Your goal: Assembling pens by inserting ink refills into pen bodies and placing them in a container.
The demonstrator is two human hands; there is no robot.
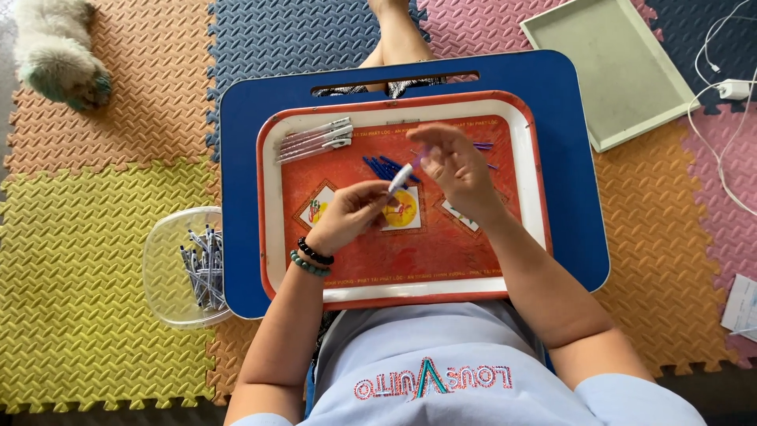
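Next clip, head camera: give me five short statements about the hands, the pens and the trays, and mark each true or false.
1. The left hand holds a white pen barrel. True.
2. The red tray sits on a green lap desk. False: the lap desk under it is blue.
3. A few assembled white pens lie at the tray's far left corner. True.
4. The clear container of pens is inside the red tray. False: it stands on the yellow foam mat, left of the lap desk.
5. The right hand rests flat on the mat. False: it is raised over the tray, its fingers near the barrel's tip.
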